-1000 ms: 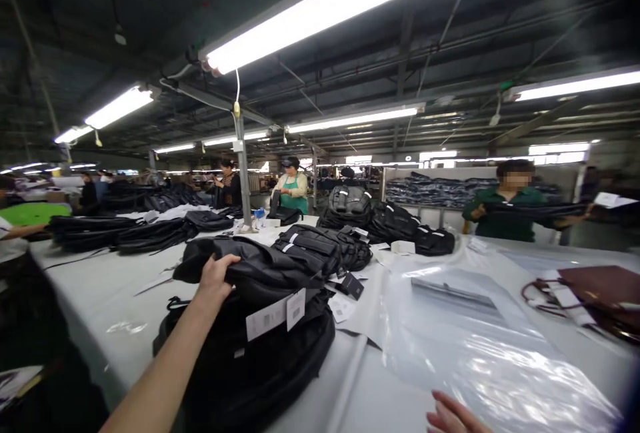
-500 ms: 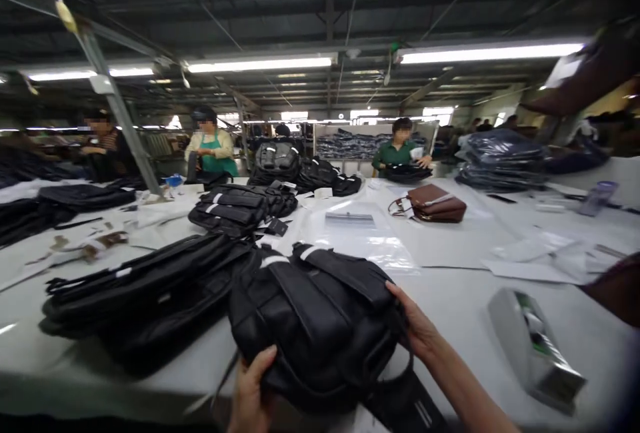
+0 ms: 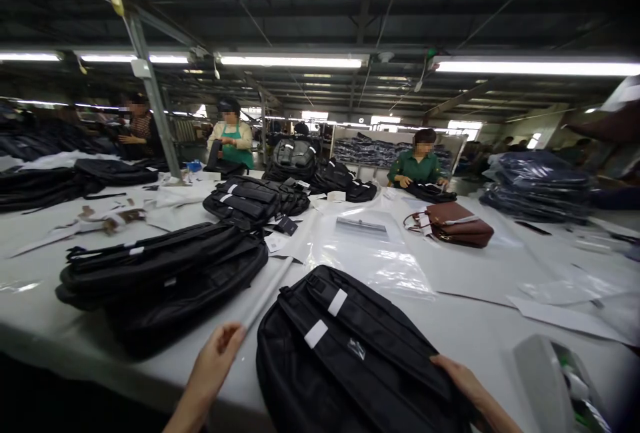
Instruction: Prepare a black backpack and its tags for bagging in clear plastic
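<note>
So far we had the backpack (image 3: 350,353) flat, right hand (image 3: 463,376) gripping its edge, left hand (image 3: 215,360) loose; the plastic bag (image 3: 373,253) lay unused.

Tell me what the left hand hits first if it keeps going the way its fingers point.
Probably the rolled plastic edge beside the black backpack; the left hand points up-right toward it, though depth is unclear.

Around the brown handbag on the white table

The brown handbag (image 3: 457,223) lies on the white table (image 3: 480,326); left of it a clear plastic sheet (image 3: 373,256), further left two piles of black bags (image 3: 160,280) (one nearer, one behind), beyond it a person in green (image 3: 417,166), to its right bagged stacks (image 3: 540,186).
</note>
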`<state>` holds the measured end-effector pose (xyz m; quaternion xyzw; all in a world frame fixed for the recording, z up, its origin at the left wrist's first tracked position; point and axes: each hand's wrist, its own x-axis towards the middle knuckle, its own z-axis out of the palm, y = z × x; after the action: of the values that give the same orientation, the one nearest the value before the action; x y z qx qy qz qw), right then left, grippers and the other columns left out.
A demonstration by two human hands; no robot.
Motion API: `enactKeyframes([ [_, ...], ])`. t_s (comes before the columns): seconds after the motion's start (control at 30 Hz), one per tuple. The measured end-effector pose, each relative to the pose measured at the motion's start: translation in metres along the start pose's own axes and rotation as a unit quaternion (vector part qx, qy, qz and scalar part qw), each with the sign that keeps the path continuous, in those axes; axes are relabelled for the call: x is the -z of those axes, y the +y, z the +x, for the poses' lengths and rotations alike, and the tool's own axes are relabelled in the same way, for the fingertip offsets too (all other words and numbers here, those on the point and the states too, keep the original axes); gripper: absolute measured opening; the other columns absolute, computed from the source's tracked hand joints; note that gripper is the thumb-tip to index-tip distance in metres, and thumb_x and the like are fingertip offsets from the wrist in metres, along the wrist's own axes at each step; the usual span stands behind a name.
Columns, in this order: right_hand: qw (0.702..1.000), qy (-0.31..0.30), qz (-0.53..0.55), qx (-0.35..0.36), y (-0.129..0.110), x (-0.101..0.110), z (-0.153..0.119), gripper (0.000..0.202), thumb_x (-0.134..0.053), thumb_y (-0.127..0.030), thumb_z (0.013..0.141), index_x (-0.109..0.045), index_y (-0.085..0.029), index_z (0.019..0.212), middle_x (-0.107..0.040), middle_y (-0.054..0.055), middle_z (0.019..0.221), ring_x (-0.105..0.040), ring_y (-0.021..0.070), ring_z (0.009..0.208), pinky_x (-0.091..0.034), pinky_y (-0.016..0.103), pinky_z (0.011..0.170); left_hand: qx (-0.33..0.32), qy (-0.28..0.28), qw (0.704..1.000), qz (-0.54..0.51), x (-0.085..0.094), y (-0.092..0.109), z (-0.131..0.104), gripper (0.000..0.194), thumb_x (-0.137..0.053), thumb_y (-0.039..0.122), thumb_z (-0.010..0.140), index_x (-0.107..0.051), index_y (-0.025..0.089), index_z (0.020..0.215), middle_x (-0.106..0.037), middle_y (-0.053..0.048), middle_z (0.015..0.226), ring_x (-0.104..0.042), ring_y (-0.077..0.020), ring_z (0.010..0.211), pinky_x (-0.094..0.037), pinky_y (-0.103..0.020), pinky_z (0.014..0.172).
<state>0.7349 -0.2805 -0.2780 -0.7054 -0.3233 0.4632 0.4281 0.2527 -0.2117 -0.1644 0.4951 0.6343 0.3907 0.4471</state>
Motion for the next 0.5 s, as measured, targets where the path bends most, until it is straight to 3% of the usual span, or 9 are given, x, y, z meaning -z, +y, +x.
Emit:
enactKeyframes([
  [0.1, 0.997, 0.047, -0.060, 0.028, -0.009, -0.001, 0.004, 0.045, -0.058, -0.057, 0.059, -0.069, -0.017, 0.077, -0.071, 0.011, 0.090, -0.061, 0.0329, 0.102, -0.044, 0.039, 0.095, -0.091, 0.020, 0.991, 0.093, 0.003, 0.042, 0.026, 0.071, -0.056, 0.074, 0.057, -0.057, 0.016, 0.099, -0.068, -0.012, 0.097, -0.062, -0.0303, 0.094, -0.051, -0.036, 0.075],
  [0.23, 0.996, 0.060, -0.064, 0.023, -0.026, -0.002, -0.008, 0.072, -0.062, -0.062, 0.059, -0.059, -0.011, 0.110, -0.065, 0.016, 0.110, -0.057, 0.0313, 0.110, -0.040, 0.038, 0.100, -0.109, -0.040, 0.982, 0.148, -0.026, 0.085, 0.077, 0.079, -0.063, 0.066, 0.055, -0.055, 0.012, 0.112, -0.060, -0.017, 0.118, -0.055, -0.0333, 0.110, -0.043, -0.037, 0.094],
  [0.3, 0.997, 0.063, -0.034, -0.037, -0.031, 0.004, -0.024, 0.084, -0.060, -0.066, 0.060, -0.051, -0.009, 0.121, -0.063, 0.020, 0.112, -0.061, 0.0307, 0.104, -0.043, 0.038, 0.094, -0.084, -0.074, 0.982, 0.152, -0.046, 0.091, 0.096, 0.081, -0.070, 0.061, 0.049, -0.057, 0.012, 0.112, -0.054, -0.017, 0.128, -0.049, -0.0351, 0.118, -0.040, -0.037, 0.097],
  [0.37, 0.989, 0.111, -0.004, -0.094, -0.030, 0.016, -0.048, 0.087, -0.056, -0.071, 0.062, -0.049, -0.010, 0.123, -0.063, 0.022, 0.111, -0.062, 0.0303, 0.100, -0.047, 0.040, 0.086, -0.044, -0.132, 0.979, 0.150, -0.063, 0.091, 0.109, 0.084, -0.074, 0.060, 0.048, -0.057, 0.012, 0.114, -0.053, -0.018, 0.129, -0.049, -0.0348, 0.119, -0.040, -0.036, 0.097],
  [0.5, 0.973, 0.200, -0.012, -0.118, -0.009, 0.039, -0.113, 0.069, -0.051, -0.074, 0.064, -0.064, -0.016, 0.098, -0.069, 0.015, 0.090, -0.065, 0.0297, 0.089, -0.052, 0.037, 0.069, 0.049, -0.286, 0.950, 0.111, -0.079, 0.085, 0.129, 0.074, -0.063, 0.066, 0.062, -0.058, 0.012, 0.113, -0.067, -0.012, 0.109, -0.059, -0.0317, 0.105, -0.048, -0.037, 0.086],
])
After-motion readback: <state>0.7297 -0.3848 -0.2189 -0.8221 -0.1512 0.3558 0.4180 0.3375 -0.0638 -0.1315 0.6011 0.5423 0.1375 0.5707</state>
